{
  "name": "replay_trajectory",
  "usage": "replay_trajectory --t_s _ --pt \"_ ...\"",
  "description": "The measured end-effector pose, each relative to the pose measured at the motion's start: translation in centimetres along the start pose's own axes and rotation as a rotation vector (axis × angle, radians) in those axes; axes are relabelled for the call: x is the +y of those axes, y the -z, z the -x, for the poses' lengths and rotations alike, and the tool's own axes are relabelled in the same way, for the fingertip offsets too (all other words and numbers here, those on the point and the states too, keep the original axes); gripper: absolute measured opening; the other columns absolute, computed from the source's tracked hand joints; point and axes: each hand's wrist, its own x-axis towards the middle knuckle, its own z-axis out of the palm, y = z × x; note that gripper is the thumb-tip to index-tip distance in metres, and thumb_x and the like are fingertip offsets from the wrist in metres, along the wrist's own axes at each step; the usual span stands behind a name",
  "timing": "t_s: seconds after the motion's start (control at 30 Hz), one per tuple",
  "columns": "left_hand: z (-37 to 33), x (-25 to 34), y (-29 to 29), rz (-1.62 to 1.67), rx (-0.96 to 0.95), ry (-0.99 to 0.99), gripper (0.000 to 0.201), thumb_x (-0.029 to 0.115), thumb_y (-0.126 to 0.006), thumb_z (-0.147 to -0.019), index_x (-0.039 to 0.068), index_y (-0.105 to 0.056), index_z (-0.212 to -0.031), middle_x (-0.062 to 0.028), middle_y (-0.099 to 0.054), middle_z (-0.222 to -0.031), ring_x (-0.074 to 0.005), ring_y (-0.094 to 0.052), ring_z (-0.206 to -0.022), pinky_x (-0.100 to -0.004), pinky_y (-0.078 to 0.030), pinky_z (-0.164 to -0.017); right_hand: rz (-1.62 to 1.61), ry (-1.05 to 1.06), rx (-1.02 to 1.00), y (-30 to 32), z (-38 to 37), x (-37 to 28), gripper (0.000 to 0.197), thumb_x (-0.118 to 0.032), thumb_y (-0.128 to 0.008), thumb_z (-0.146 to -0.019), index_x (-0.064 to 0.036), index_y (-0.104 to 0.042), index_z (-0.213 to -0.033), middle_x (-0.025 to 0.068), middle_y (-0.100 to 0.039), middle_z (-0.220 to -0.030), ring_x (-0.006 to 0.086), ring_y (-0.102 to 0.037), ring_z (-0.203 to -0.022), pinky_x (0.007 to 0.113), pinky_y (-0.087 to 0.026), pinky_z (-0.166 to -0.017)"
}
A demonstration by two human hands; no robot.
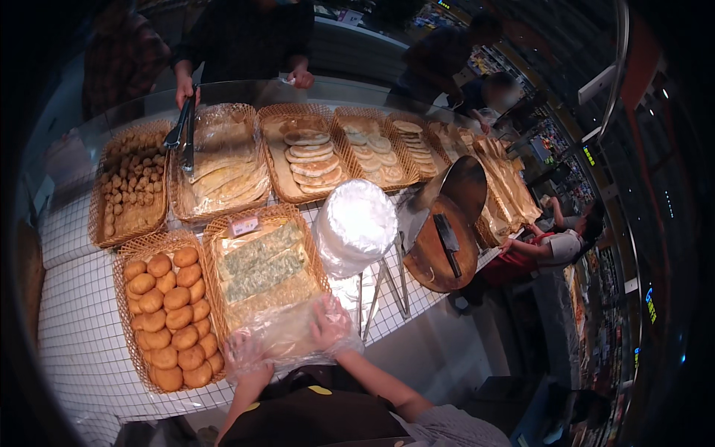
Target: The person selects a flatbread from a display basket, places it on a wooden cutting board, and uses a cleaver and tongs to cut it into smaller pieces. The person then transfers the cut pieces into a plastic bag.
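A clear plastic sheet (287, 332) stretches between my two hands at the near end of a wicker basket (209, 257). My left hand (248, 357), in a thin clear glove, grips the sheet's left side. Its right side is held by my right hand (331, 325), gloved the same way. Under and beyond the plastic lie long flat breads in that basket; the green-flecked ones (261, 261) are farther from me, and a paler one is partly covered. A small tag (243, 225) stands at the basket's far end.
Round golden buns (177, 298) fill a basket at left. Farther back stand baskets of flatbreads (313, 158). A wrapped white stack (356, 223), tongs (392, 289) and a cleaver (447, 242) on a round board (424, 268) are at right. Across the glass, a person holds black tongs (186, 134).
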Motion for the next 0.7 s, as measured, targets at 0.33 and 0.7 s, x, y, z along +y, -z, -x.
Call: replay_trajectory --t_s 0.33,0.7 --pt "0.0 0.1 -0.3 0.015 0.017 0.002 0.059 0.038 -0.063 -0.074 0.013 -0.057 -0.127 -0.0135 -0.041 -0.144 -0.0368 -0.019 -0.143 -0.0612 -0.006 -0.114 -0.068 0.076 0.065 0.5 -0.7 0.5 0.050 -0.038 -0.060 -0.083 -0.0125 -0.060 -0.127 0.0156 -0.041 -0.146 0.0390 -0.033 -0.136 0.050 -0.032 -0.105" --pt "-3.9 0.4 1.9 -0.029 0.076 0.158 0.052 0.027 -0.056 -0.080 0.007 -0.051 -0.128 -0.0167 -0.045 -0.137 -0.0326 -0.033 -0.134 -0.0531 -0.023 -0.108 -0.012 0.010 -0.003 2.3 -2.4 -0.8 0.047 -0.033 -0.062 -0.080 -0.0113 -0.059 -0.123 0.0114 -0.054 -0.124 0.0387 -0.042 -0.123 0.055 -0.035 -0.098"
